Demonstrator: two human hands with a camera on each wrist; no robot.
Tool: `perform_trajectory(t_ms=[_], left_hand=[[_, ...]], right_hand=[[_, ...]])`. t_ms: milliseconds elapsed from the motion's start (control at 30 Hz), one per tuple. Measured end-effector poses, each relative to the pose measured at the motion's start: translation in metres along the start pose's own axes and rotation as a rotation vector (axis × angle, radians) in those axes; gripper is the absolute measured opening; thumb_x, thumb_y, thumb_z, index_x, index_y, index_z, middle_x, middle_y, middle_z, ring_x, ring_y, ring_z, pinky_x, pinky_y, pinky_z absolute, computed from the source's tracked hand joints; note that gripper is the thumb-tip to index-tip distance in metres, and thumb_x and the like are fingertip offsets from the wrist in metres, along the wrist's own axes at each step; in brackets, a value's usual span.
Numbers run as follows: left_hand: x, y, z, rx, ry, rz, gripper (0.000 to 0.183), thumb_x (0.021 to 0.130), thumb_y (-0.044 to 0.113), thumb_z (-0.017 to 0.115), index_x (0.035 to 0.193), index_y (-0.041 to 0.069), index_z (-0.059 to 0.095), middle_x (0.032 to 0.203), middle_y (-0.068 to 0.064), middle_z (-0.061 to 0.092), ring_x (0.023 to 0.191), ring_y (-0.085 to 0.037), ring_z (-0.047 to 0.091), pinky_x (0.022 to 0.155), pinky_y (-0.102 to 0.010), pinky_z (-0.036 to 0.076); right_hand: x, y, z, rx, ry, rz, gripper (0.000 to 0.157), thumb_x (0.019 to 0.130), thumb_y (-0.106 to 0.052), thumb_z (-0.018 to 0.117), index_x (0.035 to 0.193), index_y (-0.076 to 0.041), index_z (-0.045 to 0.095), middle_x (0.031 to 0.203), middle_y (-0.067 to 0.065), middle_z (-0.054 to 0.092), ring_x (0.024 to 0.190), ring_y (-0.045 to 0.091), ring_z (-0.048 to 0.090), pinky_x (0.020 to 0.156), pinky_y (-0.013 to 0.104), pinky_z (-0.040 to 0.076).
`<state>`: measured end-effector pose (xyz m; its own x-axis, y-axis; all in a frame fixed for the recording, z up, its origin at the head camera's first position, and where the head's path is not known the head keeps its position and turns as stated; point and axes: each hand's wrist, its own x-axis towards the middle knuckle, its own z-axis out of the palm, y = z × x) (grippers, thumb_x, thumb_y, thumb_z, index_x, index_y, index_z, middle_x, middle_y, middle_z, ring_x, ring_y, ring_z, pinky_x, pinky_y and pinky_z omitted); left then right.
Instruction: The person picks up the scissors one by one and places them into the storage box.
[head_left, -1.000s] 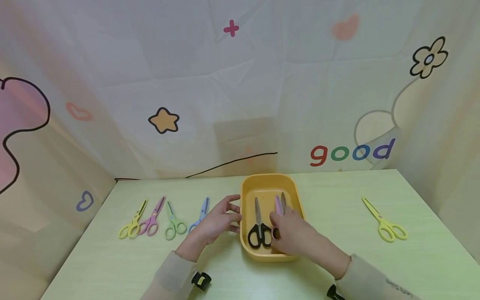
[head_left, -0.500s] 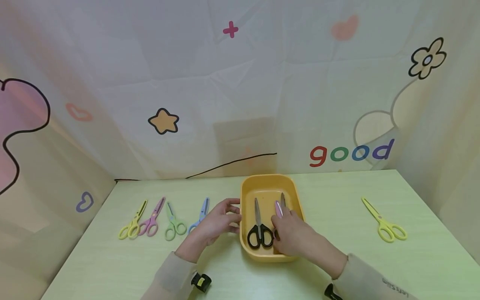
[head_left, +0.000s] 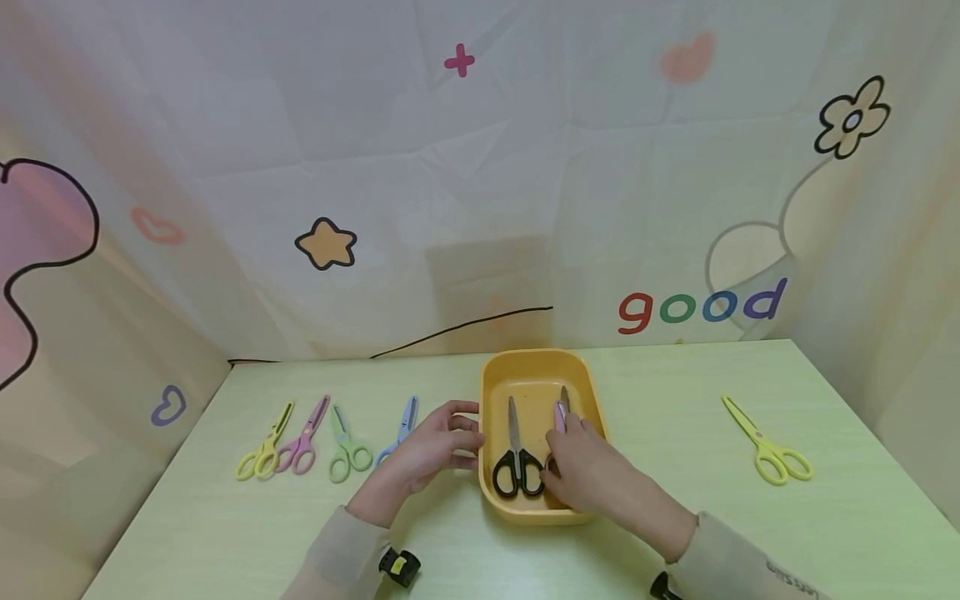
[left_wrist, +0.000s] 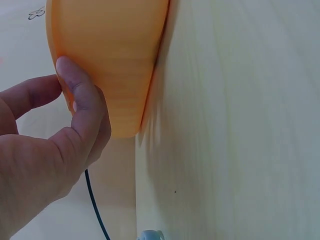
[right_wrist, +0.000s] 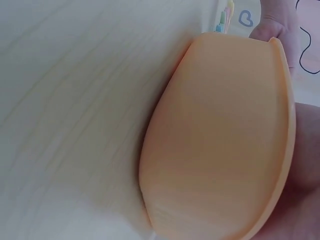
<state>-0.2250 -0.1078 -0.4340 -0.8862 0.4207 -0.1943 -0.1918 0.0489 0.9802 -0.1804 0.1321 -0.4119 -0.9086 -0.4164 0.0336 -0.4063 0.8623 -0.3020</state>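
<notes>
A yellow tray stands at the middle of the table. Inside, black-handled scissors lie on the left, blades pointing away. My right hand reaches into the tray's right side and grips pink scissors, mostly covered by the fingers. Beside them shows the metal blade of another pair of scissors; its handle is largely hidden under the hand. With bent, relaxed fingers, my left hand touches the tray's outer left wall. In the right wrist view the tray wall hides the right fingers.
To the left lie yellow scissors, pink-purple scissors, green scissors and blue scissors, partly behind the left hand. Another yellow pair of scissors is on the right. A printed curtain hangs behind the table.
The pink scissors' tip has drawn lower and slightly right within the tray, along with the right fingers. The left hand stays against the tray.
</notes>
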Motion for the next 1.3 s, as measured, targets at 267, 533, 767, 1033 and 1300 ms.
perform_trajectory(t_ms=[267, 533, 767, 1033, 1300], left_hand=[[0.000, 0.001, 0.000, -0.005, -0.001, -0.009, 0.055, 0.098, -0.003, 0.061, 0.146, -0.007, 0.035, 0.118, -0.022, 0.053, 0.089, -0.022, 0.064, 0.076, -0.032, 0.059], [-0.003, 0.002, -0.001, -0.023, -0.022, -0.003, 0.056, 0.099, -0.003, 0.059, 0.148, -0.008, 0.032, 0.118, -0.022, 0.053, 0.085, -0.019, 0.062, 0.074, -0.030, 0.057], [-0.002, 0.001, -0.003, -0.020, -0.013, -0.008, 0.056, 0.099, -0.004, 0.059, 0.148, -0.007, 0.033, 0.119, -0.024, 0.052, 0.088, -0.023, 0.063, 0.074, -0.031, 0.058], [-0.001, -0.001, -0.003, -0.025, -0.013, -0.007, 0.056, 0.098, -0.004, 0.060, 0.148, -0.006, 0.035, 0.119, -0.024, 0.052, 0.088, -0.022, 0.063, 0.075, -0.032, 0.058], [-0.002, 0.001, -0.002, -0.020, -0.020, -0.005, 0.054, 0.098, -0.004, 0.059, 0.147, -0.005, 0.035, 0.120, -0.025, 0.053, 0.087, -0.021, 0.064, 0.074, -0.032, 0.058]], right_hand=[[0.001, 0.011, -0.001, 0.081, 0.190, -0.145, 0.017, 0.089, -0.008, 0.075, 0.099, 0.001, 0.064, 0.100, 0.013, 0.055, 0.078, 0.019, 0.054, 0.073, 0.037, 0.054], [-0.003, 0.032, -0.005, 0.155, 0.349, -0.171, 0.009, 0.091, -0.008, 0.075, 0.095, -0.010, 0.067, 0.110, 0.009, 0.060, 0.103, 0.027, 0.060, 0.088, 0.043, 0.055], [-0.006, 0.052, -0.014, 0.202, 0.443, -0.145, 0.012, 0.089, -0.004, 0.076, 0.093, -0.011, 0.067, 0.105, 0.006, 0.060, 0.099, 0.025, 0.057, 0.085, 0.043, 0.055], [-0.014, 0.071, -0.029, 0.193, 0.435, -0.077, 0.010, 0.091, -0.004, 0.073, 0.099, -0.007, 0.068, 0.104, 0.009, 0.061, 0.098, 0.029, 0.059, 0.085, 0.048, 0.054], [-0.027, 0.102, -0.033, 0.144, 0.333, 0.013, 0.016, 0.095, -0.008, 0.069, 0.110, -0.002, 0.066, 0.108, 0.016, 0.061, 0.101, 0.036, 0.059, 0.090, 0.055, 0.050]])
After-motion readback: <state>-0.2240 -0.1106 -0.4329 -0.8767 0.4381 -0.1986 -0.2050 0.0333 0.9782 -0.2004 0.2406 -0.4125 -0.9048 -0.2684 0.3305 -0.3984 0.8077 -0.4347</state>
